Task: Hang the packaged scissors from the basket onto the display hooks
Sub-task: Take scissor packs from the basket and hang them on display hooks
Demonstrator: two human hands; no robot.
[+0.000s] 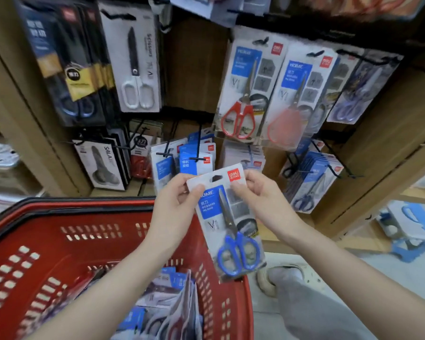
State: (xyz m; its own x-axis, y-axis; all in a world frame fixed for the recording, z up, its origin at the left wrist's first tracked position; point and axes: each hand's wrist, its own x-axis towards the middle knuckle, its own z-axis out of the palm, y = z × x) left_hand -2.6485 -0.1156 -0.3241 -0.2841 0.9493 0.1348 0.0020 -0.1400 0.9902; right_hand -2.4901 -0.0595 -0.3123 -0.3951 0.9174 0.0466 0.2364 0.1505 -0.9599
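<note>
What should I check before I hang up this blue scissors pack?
1. Left hand and right hand pinch the top corners of the blue-handled scissors card pack: ok.
2. Its hang hole is uncovered: ok.
3. Matching blue-handled packs hang on the black wire hook at the lower right: ok.
4. Room left on that hook: cannot tell.
5. Pack on a hook: not ok, held above the red plastic basket.

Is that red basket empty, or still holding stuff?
Not empty. Several scissors packs lie at the bottom of the red basket; left hand and right hand pinch a blue-handled pack.
</note>
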